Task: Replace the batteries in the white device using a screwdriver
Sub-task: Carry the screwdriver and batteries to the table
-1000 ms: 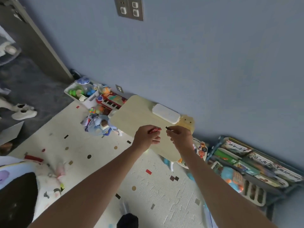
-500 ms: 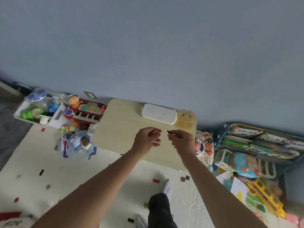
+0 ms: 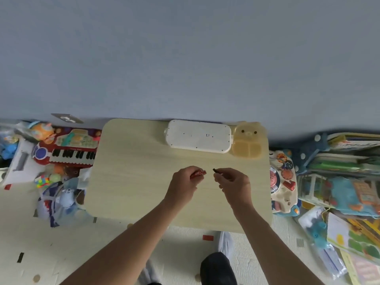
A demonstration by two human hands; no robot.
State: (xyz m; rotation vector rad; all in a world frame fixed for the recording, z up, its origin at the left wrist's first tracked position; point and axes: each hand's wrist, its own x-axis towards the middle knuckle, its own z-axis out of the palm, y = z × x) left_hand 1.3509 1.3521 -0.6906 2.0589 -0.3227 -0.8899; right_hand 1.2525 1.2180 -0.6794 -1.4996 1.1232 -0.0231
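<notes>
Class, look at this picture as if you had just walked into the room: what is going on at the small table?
A person holds both hands over a low wooden table. The left hand grips a small red item, and the right hand pinches a thin dark piece; what exactly these are is too small to tell. The white device lies untouched at the table's far edge, beside a yellow bear-shaped tray. Toys crowd the floor around.

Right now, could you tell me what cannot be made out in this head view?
- Red item in left hand: mostly wrapped by the fingers.
- Dark piece in right hand: only its tip shows.
- White device: markings too small; no battery cover discernible.
</notes>
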